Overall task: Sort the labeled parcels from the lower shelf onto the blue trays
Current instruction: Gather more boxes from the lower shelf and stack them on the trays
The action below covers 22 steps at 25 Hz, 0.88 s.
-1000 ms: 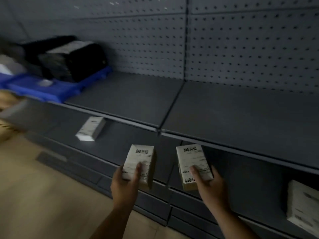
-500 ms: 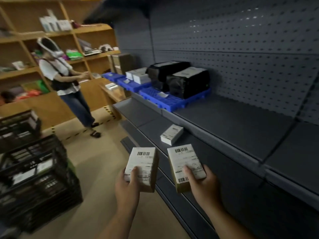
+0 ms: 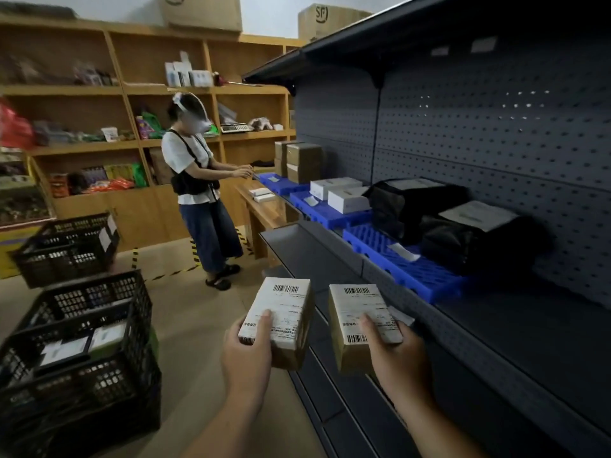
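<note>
My left hand [image 3: 246, 353] grips a small labeled box [image 3: 281, 317], barcode side up. My right hand [image 3: 398, 353] grips a second labeled box [image 3: 358, 320] beside it. Both boxes hover in front of the dark metal shelving, above the lower shelf [image 3: 363, 401]. On the upper shelf to the right lie three blue trays: the nearest [image 3: 401, 271] carries two black bagged parcels [image 3: 476, 239], the middle one [image 3: 325, 211] two white boxes [image 3: 347, 200], the farthest [image 3: 277, 185] stacked brown cartons [image 3: 302, 161]. Behind the right box, another white parcel [image 3: 401, 315] peeks out on the lower shelf.
Stacked black plastic crates [image 3: 82, 342] stand on the floor at my left, with parcels inside. Another person [image 3: 198, 190] works at a wooden counter [image 3: 261, 206] ahead. Wooden shelves with goods [image 3: 99, 127] line the back wall. The grey upper shelf [image 3: 545, 342] continues to my right.
My view has swung left along the shelving, bringing the blue trays, the crates and the other person into sight. Both hands keep their boxes at the same height in front of me.
</note>
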{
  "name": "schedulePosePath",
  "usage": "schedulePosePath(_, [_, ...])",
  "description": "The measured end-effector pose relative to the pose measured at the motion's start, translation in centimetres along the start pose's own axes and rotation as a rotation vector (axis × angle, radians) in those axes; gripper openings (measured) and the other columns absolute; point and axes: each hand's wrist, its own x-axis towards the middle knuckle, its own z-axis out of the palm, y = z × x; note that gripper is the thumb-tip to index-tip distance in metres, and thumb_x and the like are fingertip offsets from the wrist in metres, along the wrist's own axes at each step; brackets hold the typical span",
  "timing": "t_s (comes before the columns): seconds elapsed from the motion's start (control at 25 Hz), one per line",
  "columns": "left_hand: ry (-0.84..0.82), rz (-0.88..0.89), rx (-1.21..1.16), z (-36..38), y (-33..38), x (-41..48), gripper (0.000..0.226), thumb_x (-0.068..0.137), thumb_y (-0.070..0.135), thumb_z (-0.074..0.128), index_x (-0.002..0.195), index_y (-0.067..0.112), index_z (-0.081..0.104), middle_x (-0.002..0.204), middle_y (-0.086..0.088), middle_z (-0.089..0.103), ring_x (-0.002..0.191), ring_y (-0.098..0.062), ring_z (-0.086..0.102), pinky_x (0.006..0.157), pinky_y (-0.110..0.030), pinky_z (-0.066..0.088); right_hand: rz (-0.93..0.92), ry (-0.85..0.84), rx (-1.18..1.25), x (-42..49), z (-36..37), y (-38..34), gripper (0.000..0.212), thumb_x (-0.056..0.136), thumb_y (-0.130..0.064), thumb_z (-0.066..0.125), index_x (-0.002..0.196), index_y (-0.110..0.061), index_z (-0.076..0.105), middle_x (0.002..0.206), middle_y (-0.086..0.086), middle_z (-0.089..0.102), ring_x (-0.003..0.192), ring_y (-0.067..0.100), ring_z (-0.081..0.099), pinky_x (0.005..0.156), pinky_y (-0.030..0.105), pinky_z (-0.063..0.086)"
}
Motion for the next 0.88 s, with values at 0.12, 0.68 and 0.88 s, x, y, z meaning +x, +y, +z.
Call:
schedulePosePath(0.12, [0.008, -0.027, -0.04, 2.3, 0.1, 5.6, 0.024, 0.088, 0.054, 0.069, 0.097, 0.032, 0.067, 0.095, 0.001, 0.077, 0.083, -0.014, 0.075, 0.063, -0.029, 0.056, -0.031, 0.001, -0.023, 5.3, 3.6, -1.3, 0.036, 0.082, -0.061, 0.072, 0.091, -0.027, 0.074, 0.081, -0.01, 0.077, 0.071, 0.005, 0.074, 0.06, 0.028, 0.062])
schedulePosePath(0.68, [0.076, -0.061, -0.111, 6.9, 0.8, 33.4, 0.031, 0.087, 0.058, 0.068, 0.094, 0.028, 0.074, 0.081, 0.02, 0.078, 0.074, 0.003, 0.073, 0.047, -0.013, 0.051, -0.158, -0.034, 0.009, 26.4, 23.9, -9.1, 0.032, 0.084, -0.057, 0.073, 0.091, -0.025, 0.073, 0.077, -0.012, 0.077, 0.066, -0.008, 0.07, 0.048, 0.014, 0.051])
schedulePosePath(0.88, [0.013, -0.038, -0.1, 7.9, 2.4, 46.9, 0.028, 0.087, 0.058, 0.067, 0.084, 0.03, 0.071, 0.074, 0.013, 0.077, 0.067, 0.007, 0.069, 0.041, -0.012, 0.047, -0.149, 0.089, 0.011, 33.3, 33.1, -11.8, 0.034, 0.085, -0.058, 0.072, 0.096, -0.026, 0.074, 0.083, -0.012, 0.076, 0.073, 0.0, 0.072, 0.055, 0.02, 0.054])
